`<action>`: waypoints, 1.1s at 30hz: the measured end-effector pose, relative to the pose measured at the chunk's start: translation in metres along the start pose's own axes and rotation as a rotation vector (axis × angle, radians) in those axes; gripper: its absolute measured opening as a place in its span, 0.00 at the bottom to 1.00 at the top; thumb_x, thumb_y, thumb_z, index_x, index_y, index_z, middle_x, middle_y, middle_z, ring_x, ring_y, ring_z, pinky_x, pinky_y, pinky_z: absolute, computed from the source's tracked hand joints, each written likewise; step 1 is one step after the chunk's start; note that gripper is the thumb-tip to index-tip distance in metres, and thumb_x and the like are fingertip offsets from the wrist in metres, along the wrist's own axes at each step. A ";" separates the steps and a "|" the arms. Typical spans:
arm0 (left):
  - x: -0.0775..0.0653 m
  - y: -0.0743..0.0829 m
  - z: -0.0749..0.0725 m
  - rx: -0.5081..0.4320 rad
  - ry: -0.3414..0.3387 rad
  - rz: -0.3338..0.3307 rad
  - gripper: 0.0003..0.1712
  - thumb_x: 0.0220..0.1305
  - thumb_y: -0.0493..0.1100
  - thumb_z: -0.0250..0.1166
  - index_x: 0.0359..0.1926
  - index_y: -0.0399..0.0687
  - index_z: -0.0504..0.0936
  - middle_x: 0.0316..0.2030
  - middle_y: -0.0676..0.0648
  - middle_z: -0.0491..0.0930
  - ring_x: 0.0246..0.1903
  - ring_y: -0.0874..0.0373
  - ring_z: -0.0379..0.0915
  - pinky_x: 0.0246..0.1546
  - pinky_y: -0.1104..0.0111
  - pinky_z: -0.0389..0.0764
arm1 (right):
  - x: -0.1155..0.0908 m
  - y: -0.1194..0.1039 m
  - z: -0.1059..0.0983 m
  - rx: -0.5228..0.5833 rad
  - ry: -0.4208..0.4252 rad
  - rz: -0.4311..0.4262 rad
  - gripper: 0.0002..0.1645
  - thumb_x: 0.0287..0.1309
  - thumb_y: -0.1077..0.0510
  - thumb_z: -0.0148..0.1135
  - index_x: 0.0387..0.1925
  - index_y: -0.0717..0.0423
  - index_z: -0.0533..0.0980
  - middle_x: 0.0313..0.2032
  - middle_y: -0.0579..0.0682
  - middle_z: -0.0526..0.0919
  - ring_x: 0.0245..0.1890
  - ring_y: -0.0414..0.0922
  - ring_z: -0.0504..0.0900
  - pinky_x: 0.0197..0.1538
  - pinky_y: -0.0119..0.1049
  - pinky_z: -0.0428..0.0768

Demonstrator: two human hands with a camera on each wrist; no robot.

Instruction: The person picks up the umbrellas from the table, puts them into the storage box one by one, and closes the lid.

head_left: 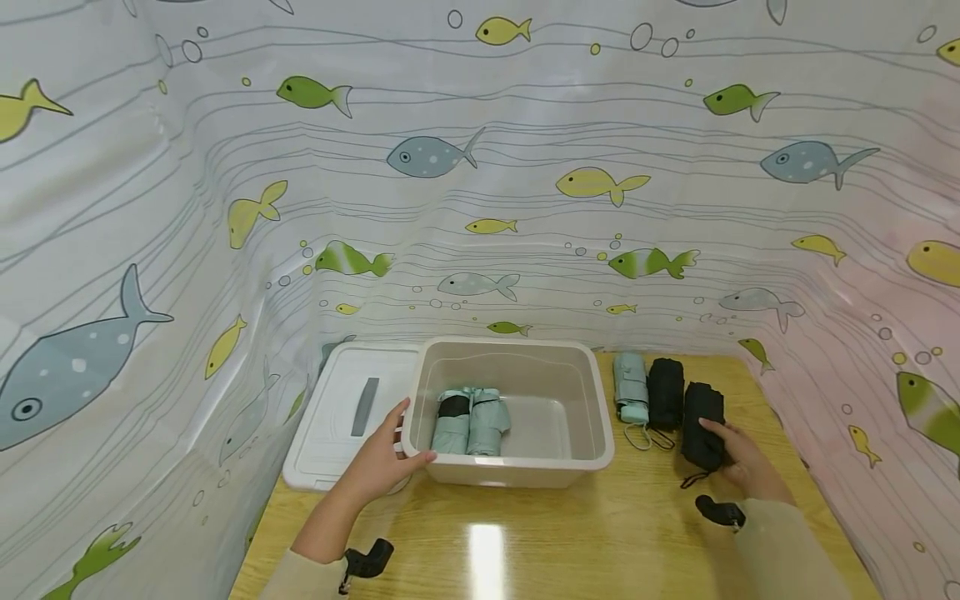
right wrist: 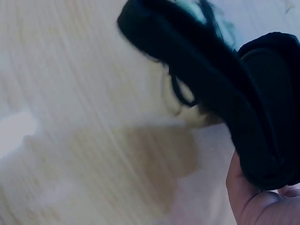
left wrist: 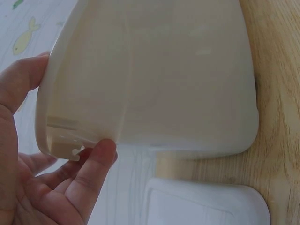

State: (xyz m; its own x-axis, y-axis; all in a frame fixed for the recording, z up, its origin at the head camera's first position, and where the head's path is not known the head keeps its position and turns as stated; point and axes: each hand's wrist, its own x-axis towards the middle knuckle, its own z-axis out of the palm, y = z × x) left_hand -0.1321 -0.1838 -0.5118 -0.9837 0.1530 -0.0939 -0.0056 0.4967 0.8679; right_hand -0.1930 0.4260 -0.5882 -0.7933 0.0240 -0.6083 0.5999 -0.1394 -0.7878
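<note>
A beige plastic tub (head_left: 517, 473) stands in the middle of the table in the head view. Two folded pale green umbrellas (head_left: 489, 425) lie side by side at its left end, one with a black band. My left hand (head_left: 382, 462) grips the tub's left rim near the front corner; thumb and fingers show around that edge in the left wrist view. On the right, my right hand (head_left: 738, 458) holds a folded black umbrella (head_left: 703, 425) by its right side, its wrist loop hanging toward me. The right wrist view shows the dark umbrella fabric (right wrist: 206, 70) close up, above the hand.
Left of the tub lies its white lid (head_left: 330, 425) with a grey handle, partly behind the tub. Another black umbrella (head_left: 665, 392) and a pale green one (head_left: 631, 383) lie right of the tub. A fish-printed curtain (head_left: 525, 275) encloses the wooden table (head_left: 600, 533).
</note>
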 end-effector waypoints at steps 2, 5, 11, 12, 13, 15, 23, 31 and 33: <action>0.000 0.001 0.000 0.001 0.001 -0.001 0.61 0.57 0.49 0.77 0.79 0.44 0.46 0.69 0.30 0.61 0.63 0.33 0.67 0.49 0.57 0.84 | -0.005 -0.006 0.003 0.047 -0.004 -0.026 0.61 0.70 0.44 0.59 0.78 0.53 0.25 0.73 0.63 0.55 0.66 0.50 0.69 0.61 0.38 0.77; 0.000 0.001 0.000 0.006 0.002 -0.001 0.61 0.57 0.49 0.77 0.79 0.44 0.46 0.69 0.30 0.61 0.63 0.33 0.67 0.49 0.57 0.84 | -0.013 -0.015 0.009 0.119 -0.021 -0.066 0.41 0.70 0.51 0.60 0.75 0.49 0.50 0.51 0.47 0.79 0.44 0.39 0.82 0.47 0.34 0.84; 0.000 0.000 0.000 0.014 -0.003 -0.001 0.62 0.57 0.52 0.77 0.80 0.45 0.46 0.70 0.31 0.60 0.63 0.33 0.67 0.50 0.57 0.84 | -0.028 -0.033 0.019 0.111 -0.083 -0.122 0.16 0.73 0.53 0.57 0.52 0.50 0.61 0.37 0.41 0.81 0.36 0.40 0.84 0.40 0.35 0.85; 0.000 0.000 0.000 0.014 -0.003 -0.001 0.62 0.56 0.52 0.77 0.80 0.45 0.46 0.70 0.31 0.60 0.63 0.33 0.67 0.50 0.57 0.84 | -0.029 -0.035 0.020 0.116 -0.095 -0.132 0.15 0.73 0.53 0.56 0.51 0.51 0.61 0.38 0.41 0.81 0.36 0.41 0.84 0.40 0.36 0.85; 0.000 0.000 0.000 0.015 -0.002 0.001 0.62 0.57 0.52 0.77 0.79 0.45 0.46 0.70 0.31 0.61 0.63 0.33 0.67 0.49 0.57 0.84 | -0.030 -0.037 0.021 0.120 -0.112 -0.143 0.14 0.74 0.54 0.55 0.52 0.51 0.61 0.38 0.42 0.82 0.36 0.41 0.84 0.40 0.36 0.85; 0.000 0.000 0.000 0.015 0.000 0.003 0.61 0.57 0.51 0.77 0.79 0.44 0.46 0.70 0.31 0.61 0.63 0.33 0.67 0.49 0.57 0.84 | -0.032 -0.041 0.023 0.120 -0.157 -0.166 0.14 0.75 0.54 0.52 0.53 0.50 0.59 0.40 0.42 0.82 0.37 0.41 0.84 0.40 0.37 0.85; -0.001 0.001 0.001 0.008 0.004 -0.005 0.60 0.58 0.47 0.77 0.79 0.45 0.46 0.70 0.30 0.61 0.63 0.33 0.67 0.50 0.56 0.83 | -0.049 -0.064 0.043 0.000 -0.256 -0.256 0.15 0.77 0.56 0.48 0.60 0.52 0.59 0.44 0.42 0.79 0.42 0.41 0.83 0.43 0.38 0.86; 0.000 0.000 0.001 0.007 0.000 -0.001 0.60 0.58 0.46 0.76 0.80 0.45 0.46 0.70 0.31 0.60 0.64 0.33 0.66 0.50 0.57 0.84 | -0.065 -0.087 0.066 -0.140 -0.316 -0.227 0.38 0.79 0.50 0.44 0.74 0.61 0.38 0.49 0.44 0.74 0.44 0.40 0.82 0.46 0.37 0.84; 0.000 0.000 0.001 0.008 0.000 -0.002 0.60 0.58 0.46 0.76 0.80 0.45 0.46 0.70 0.31 0.60 0.64 0.33 0.66 0.49 0.57 0.84 | -0.068 -0.092 0.073 -0.159 -0.341 -0.200 0.43 0.79 0.48 0.42 0.75 0.62 0.31 0.48 0.43 0.74 0.44 0.39 0.82 0.46 0.36 0.83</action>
State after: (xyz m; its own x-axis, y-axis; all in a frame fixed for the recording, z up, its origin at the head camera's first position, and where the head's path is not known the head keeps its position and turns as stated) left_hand -0.1320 -0.1829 -0.5124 -0.9838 0.1518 -0.0955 -0.0062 0.5035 0.8640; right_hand -0.2018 0.3651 -0.4670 -0.8686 -0.2973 -0.3964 0.4181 -0.0104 -0.9083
